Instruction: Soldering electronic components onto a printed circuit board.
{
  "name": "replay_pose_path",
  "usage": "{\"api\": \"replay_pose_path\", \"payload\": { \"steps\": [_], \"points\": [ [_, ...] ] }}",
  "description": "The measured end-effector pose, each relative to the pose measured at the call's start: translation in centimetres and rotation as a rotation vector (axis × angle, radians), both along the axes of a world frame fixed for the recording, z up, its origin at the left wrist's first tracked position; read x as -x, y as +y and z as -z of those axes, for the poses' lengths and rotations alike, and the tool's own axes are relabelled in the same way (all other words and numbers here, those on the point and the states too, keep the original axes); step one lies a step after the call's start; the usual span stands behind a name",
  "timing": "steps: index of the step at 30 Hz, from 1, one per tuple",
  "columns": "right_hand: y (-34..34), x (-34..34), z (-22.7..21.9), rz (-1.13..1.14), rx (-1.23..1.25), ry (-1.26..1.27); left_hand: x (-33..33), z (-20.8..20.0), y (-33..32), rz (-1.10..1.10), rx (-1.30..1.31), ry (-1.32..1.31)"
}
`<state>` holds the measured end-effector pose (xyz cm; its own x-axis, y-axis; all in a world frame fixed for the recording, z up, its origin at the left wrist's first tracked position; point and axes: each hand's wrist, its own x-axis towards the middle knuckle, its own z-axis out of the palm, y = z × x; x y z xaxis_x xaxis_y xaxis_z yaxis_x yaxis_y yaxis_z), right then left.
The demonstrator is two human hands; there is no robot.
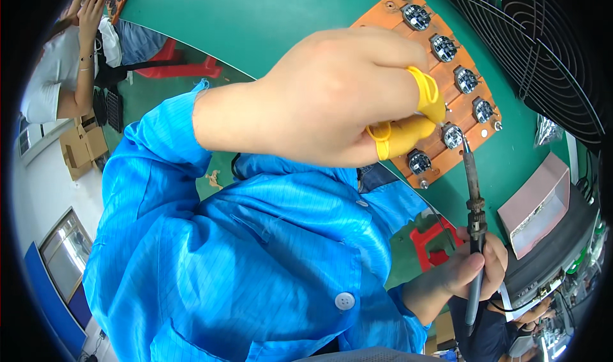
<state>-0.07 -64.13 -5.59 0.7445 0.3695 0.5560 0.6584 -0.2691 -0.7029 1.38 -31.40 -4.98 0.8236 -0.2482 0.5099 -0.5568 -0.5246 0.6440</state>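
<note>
My right hand (482, 266) grips the dark handle of a soldering iron (473, 189). The iron's tip meets the edge of a small round circuit board (452, 136) seated in an orange-brown fixture (471, 148). My left hand (332, 100) reaches across from the left, wearing yellow finger cots (424, 89) on thumb and forefinger. Those fingers are pinched together right beside the same round board; whatever sits between their tips is too small to make out. Several more round boards (466, 79) sit in the fixture's slots, and my left hand hides part of it.
The fixture lies on a green table (211, 17). A black fan with a wire guard (536, 36) stands at the far right. Nearer are a pinkish open box (536, 202) and a clear plastic bag (548, 131). Another person (70, 75) sits at the upper left.
</note>
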Motion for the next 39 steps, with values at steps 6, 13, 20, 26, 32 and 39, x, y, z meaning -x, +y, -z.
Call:
{"api": "replay_pose_path", "payload": {
  "steps": [6,13,20,26,32,39],
  "points": [
    [-0.2,0.0,0.4,-0.006,0.118,0.06,-0.5,0.9,-0.5,0.03,-0.084,0.027],
    [0.7,0.1,0.4,0.011,0.162,0.055,-1.1,0.8,-0.8,0.03,-0.102,0.067],
    [0.6,-0.2,0.4,-0.015,0.163,0.047,-1.3,0.2,-0.8,0.049,-0.13,0.077],
    [1.0,0.0,0.7,0.032,0.05,0.077,-1.4,0.7,-1.5,0.049,-0.15,-0.008],
    [0.9,-0.4,0.5,0.034,0.098,0.072,-1.4,0.8,-1.8,0.052,-0.234,-0.024],
    [0.8,-0.3,0.7,0.032,0.045,0.087,-1.6,0.3,-1.8,0.049,-0.245,-0.018]
  ]
}}
